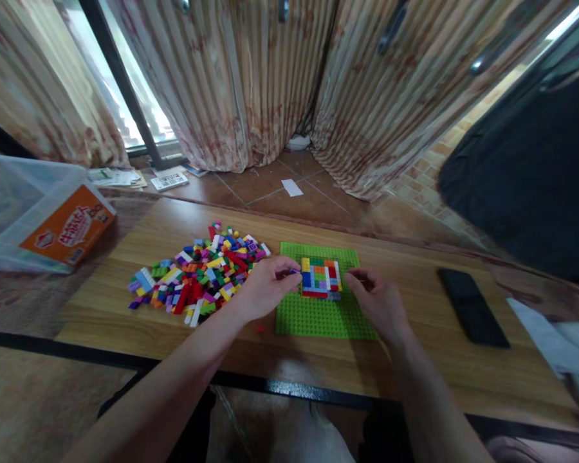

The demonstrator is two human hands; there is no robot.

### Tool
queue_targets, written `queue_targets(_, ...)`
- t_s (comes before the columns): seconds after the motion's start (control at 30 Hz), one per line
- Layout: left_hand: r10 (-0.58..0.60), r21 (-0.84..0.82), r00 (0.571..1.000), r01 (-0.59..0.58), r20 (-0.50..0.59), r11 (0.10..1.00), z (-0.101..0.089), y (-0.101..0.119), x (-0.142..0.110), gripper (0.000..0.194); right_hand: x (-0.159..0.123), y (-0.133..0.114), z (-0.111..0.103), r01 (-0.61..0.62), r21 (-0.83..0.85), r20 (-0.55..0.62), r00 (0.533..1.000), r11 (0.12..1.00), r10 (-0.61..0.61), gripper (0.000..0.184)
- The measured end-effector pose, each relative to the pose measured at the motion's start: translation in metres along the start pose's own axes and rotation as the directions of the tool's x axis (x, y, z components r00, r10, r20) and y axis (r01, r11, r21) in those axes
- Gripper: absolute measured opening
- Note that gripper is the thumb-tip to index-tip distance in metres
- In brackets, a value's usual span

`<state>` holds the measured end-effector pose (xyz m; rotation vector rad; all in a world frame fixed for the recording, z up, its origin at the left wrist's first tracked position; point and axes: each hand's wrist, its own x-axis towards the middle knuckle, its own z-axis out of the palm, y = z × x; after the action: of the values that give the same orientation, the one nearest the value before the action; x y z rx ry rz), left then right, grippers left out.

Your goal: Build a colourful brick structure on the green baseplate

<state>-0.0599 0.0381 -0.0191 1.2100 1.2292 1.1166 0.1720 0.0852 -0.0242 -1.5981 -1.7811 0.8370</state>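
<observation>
My left hand [265, 286] pinches a small purple brick [294, 271] between thumb and forefinger, at the left side of a flat multicoloured block of bricks [320, 272]. That block stands on a green baseplate [325, 321] and has red, blue, yellow, white and orange pieces on top. Just right of the block, over the plate's right edge, is my right hand [377, 299]. Its fingers are loosely curled with the thumb apart, and no piece shows in them. A large heap of loose bricks [193, 276] lies left of my left hand, partly hidden by it.
Near the plate's lower left lies a small red brick [260, 328]. A black phone [473, 307] rests on the wooden table [174, 344] at the right, beside white paper [540, 325]. A clear plastic bin [33, 170] with an orange label stands at the left.
</observation>
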Motion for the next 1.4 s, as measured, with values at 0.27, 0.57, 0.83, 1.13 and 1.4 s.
queue_targets(0.27, 0.077, 0.182, 0.996, -0.069, -0.038, 0.981, -0.003, -0.001, 0.001, 0.017, -0.003, -0.009, 0.012, -0.003, -0.148, 0.009, 1.000, 0.989, 0.004, 0.037)
queue_targets(0.57, 0.095, 0.224, 0.993, -0.079, -0.064, 0.971, -0.003, 0.002, 0.001, 0.016, -0.003, -0.002, 0.018, 0.128, -0.182, 0.036, 0.992, 0.975, -0.124, 0.034)
queue_targets(0.83, 0.049, 0.129, 0.995, -0.038, -0.085, 0.991, 0.000, 0.002, 0.002, 0.017, -0.002, 0.000, 0.019, 0.122, -0.095, 0.054, 0.992, 0.988, -0.118, 0.032)
queue_targets(1.13, -0.133, -0.191, 0.991, 0.130, -0.001, 0.973, 0.006, 0.008, 0.001, 0.016, 0.002, -0.006, 0.002, 0.052, 0.178, -0.240, 0.971, 0.983, -0.008, 0.041)
queue_targets(1.4, -0.189, -0.277, 0.980, 0.197, 0.054, 0.940, 0.008, 0.010, -0.002, 0.015, -0.023, -0.031, 0.017, 0.335, 0.161, -0.094, 0.941, 0.928, -0.324, 0.021)
